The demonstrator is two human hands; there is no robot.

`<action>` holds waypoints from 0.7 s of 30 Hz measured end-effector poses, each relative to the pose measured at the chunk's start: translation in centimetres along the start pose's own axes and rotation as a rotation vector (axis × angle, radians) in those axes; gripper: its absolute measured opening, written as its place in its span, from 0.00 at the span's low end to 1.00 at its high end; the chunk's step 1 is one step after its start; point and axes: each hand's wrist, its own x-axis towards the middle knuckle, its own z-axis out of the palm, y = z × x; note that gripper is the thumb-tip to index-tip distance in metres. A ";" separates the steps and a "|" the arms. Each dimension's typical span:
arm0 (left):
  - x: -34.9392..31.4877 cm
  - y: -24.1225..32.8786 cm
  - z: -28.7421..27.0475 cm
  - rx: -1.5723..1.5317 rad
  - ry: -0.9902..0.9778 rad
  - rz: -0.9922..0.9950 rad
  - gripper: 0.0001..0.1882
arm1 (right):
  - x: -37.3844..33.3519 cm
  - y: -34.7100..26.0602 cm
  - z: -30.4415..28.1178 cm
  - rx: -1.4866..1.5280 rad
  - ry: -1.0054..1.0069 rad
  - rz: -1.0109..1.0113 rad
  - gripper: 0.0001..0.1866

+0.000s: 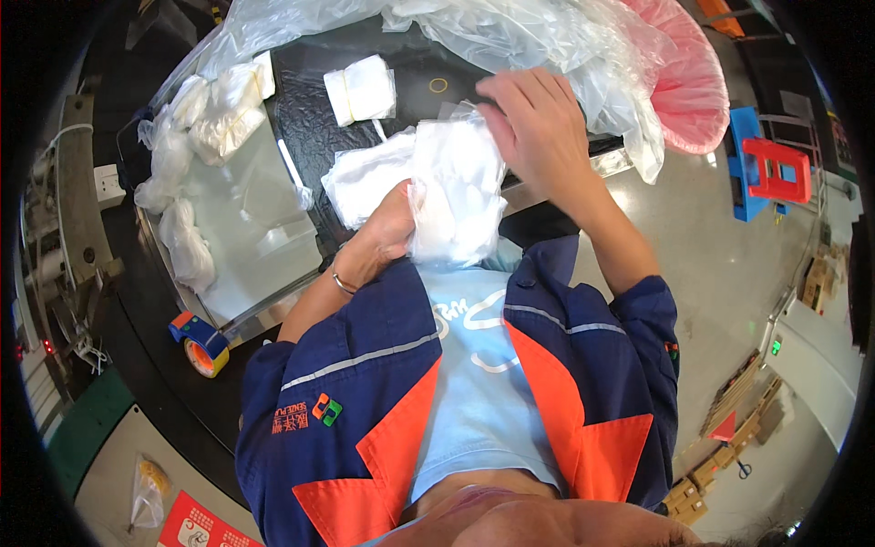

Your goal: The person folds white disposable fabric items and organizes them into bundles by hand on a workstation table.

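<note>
Along the left edge of the bench (387, 47) lay bunched clear plastic bags (228, 114), with a blue-and-orange tape dispenser (202, 346) near its near left corner. Right of these, toward the far edge, sat a white banded bundle of plastic bags (361, 89), and nearer lay a loose pile of clear bags (360, 182), beside which the left hand (394, 221) gripped a thick stack of translucent plastic bags (456, 187) at the near edge, before the chest. A thin yellow rubber band (438, 86) lay beyond the stack, while the right hand (538, 128) bent its fingers by the stack's far right corner, whether pinching it I could not tell, and crumpled clear sheeting (538, 46) covered the far right corner.
</note>
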 end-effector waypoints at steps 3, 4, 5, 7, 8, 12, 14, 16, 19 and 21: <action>0.4 -0.2 -0.6 -0.131 0.003 0.044 0.14 | -2.1 -2.9 -0.2 0.190 -0.039 -0.148 0.15; 0.6 -0.2 -0.8 -0.183 -0.005 0.072 0.14 | -3.0 -4.0 0.0 0.202 -0.144 -0.155 0.15; 0.6 -0.1 -0.7 -0.187 -0.007 0.069 0.14 | -3.6 -4.7 0.4 0.214 -0.250 -0.162 0.15; 0.2 0.3 0.4 -0.176 0.075 0.062 0.14 | -4.8 -5.2 1.0 0.170 -0.258 -0.154 0.14; 0.4 0.2 0.5 -0.172 0.078 0.063 0.14 | -5.3 -5.2 1.2 0.123 -0.269 -0.146 0.14; 0.7 0.0 0.3 -0.092 0.112 0.123 0.16 | -5.8 -5.1 2.1 0.026 -0.238 -0.148 0.10; 0.6 -0.1 0.3 -0.017 0.153 0.142 0.17 | -5.3 -5.0 1.8 0.137 -0.188 -0.133 0.07; 0.5 -0.1 0.1 0.018 0.162 0.149 0.19 | -4.8 -4.5 1.0 0.230 -0.174 -0.078 0.06; 0.2 0.1 0.5 0.092 0.170 0.118 0.19 | -3.4 -3.3 -0.3 0.352 -0.178 0.039 0.05; -0.2 0.1 0.7 0.111 0.150 0.096 0.21 | -2.6 -2.1 -0.8 0.377 -0.192 0.105 0.04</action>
